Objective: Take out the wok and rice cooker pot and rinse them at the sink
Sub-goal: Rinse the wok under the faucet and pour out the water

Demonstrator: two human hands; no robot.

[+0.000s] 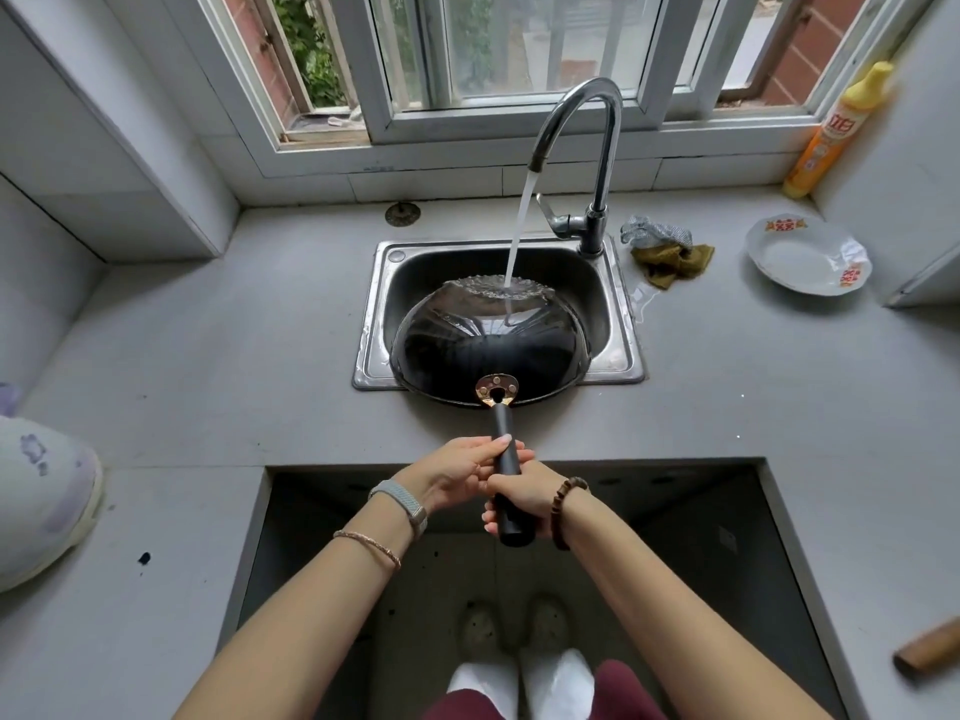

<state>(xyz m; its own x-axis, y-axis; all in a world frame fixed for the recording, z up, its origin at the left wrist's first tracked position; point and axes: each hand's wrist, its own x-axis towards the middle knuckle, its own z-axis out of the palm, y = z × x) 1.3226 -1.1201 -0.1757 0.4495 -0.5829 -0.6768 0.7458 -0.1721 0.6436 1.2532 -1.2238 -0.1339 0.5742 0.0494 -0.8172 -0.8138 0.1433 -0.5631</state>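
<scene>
At the sink's (375,304) 9 o'clock, well apart on the counter (208,356), sits a white rounded appliance (36,485). Whether it is the rice cooker cannot be told, and the pot is not in view.

The left hand (457,478) curls round the handle (503,426), thumb laid along its top. The wok (488,350) lies bottom-up and tilted over the sink, its near rim overhanging the sink's 6 o'clock edge. The right hand (527,498) grips the handle's butt end, touching the left hand, fingers wrapped fully round.

Water (519,226) from the tap (605,158) strikes the wok's 12 o'clock side and sheets off. Cloths (665,254) lie at the sink's 2 o'clock, with a plate (800,257) and a bottle (831,132) further right.

The wok looks stiff, heavy metal, with its weight far out from the handle, so two hands suit it. The wet shell is likely slippery. The dry handle is the sound hold, and a grip nearer the riveted bracket should ease the leverage.
</scene>
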